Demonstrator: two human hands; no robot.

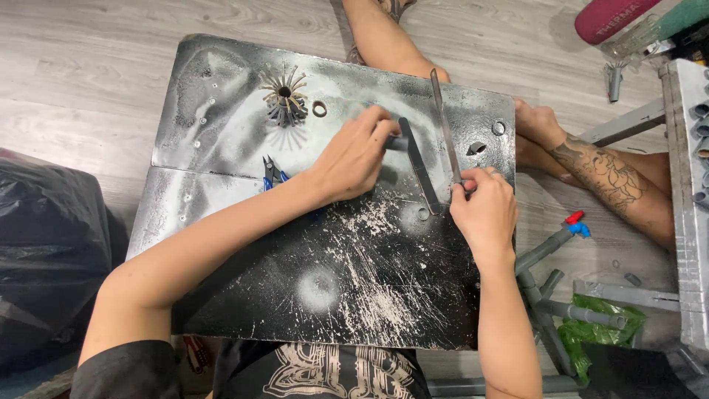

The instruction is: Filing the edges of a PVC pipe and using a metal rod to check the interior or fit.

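My left hand (353,157) grips the upper end of a flat grey strip (418,168) that lies on a paint-sprayed black board (244,133). My right hand (484,207) pinches the lower end of a second, thinner grey strip (444,129), which runs up the board from near the first strip's lower end. The two strips form a narrow V. A spiky grey sunburst piece (285,97) stands on the board beyond my left hand. Blue-handled pliers (272,171) lie by my left wrist.
My legs and feet (539,129) rest on the wooden floor past the board. Grey pipes with fittings (550,295) and a green bag (598,325) lie at the right, next to a grey rack (690,185). A black plastic bag (44,244) sits at the left.
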